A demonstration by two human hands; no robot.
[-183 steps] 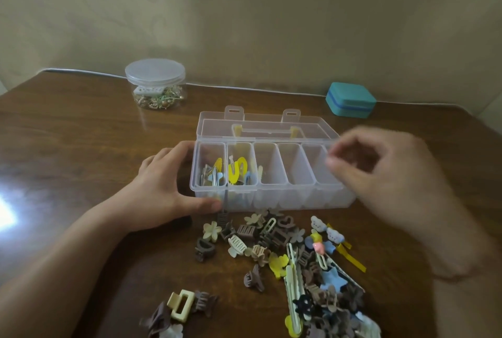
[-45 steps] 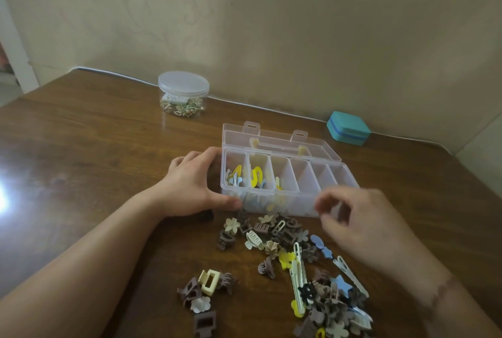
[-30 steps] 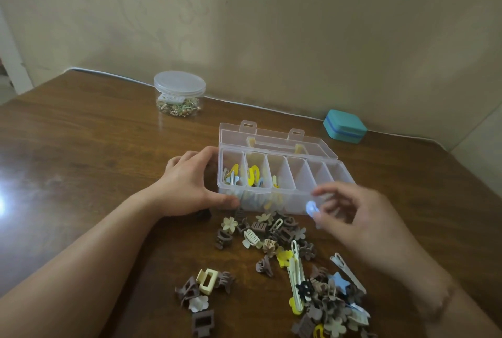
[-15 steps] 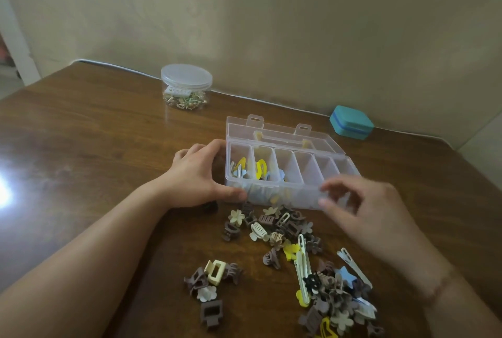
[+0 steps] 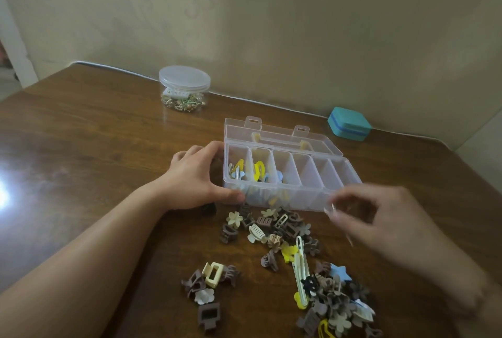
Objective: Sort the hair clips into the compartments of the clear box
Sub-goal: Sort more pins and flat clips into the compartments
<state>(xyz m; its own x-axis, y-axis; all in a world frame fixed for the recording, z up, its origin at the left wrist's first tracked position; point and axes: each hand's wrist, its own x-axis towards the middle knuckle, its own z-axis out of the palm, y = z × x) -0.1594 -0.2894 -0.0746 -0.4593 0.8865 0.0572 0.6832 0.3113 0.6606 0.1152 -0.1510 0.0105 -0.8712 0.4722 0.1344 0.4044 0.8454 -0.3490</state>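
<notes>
No readable text, labels or nos. on anything in view.

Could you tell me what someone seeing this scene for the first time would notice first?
The eye lands on the clear box at the middle of the wooden table, lid open, with yellow and blue clips in its leftmost compartments. The left hand steadies its left end, while the blurred right hand hovers by its front right corner. In front of the box sprawls a pile of hair clips, mostly brown and beige.
</notes>
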